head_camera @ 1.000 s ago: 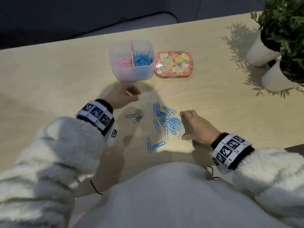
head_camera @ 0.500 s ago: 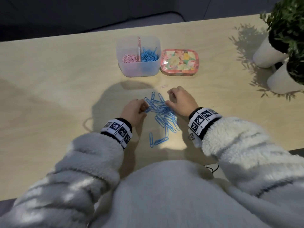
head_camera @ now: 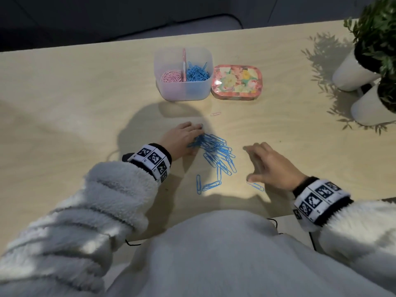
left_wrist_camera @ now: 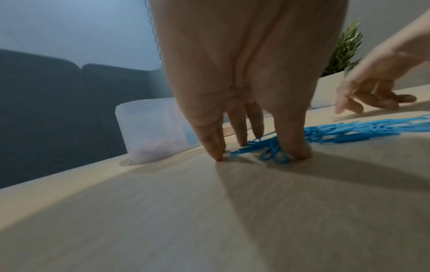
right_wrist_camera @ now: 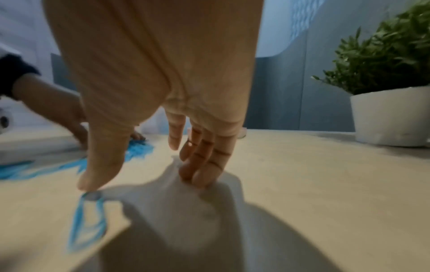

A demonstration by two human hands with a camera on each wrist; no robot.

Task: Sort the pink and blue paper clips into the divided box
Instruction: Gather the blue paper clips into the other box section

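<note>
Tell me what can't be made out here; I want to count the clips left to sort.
Head view: the left hand covers part of the pile, so no count.
Head view: the tin is lidded; the plants are cut by the right edge.
Left wrist view: the box is frosted, its contents blurred.
Right wrist view: blur; unclear whether the right hand touches the lone clip.

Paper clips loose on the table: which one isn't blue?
The single pink clip, lying alone between the divided box and the blue pile.

Floral tin on wooden table; two white-potted plants far right.
</note>
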